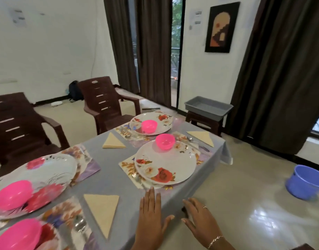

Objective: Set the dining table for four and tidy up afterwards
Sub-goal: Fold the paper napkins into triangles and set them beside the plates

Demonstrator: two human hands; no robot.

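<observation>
Bench looks set: four plates, pink bowls on each, nearest whole at 12 o'clock. Three napkins seen. Left grip and right grip flat, spread, empty, 6 o'clock edge. Tidying probably remains.

A home dining room: the cloth-covered tabletop carries floral plates, pink bowls and folded napkins, with brown plastic armchairs beside it. Dark floor-length curtains flank a glass door, and a framed picture hangs on the white wall.
</observation>
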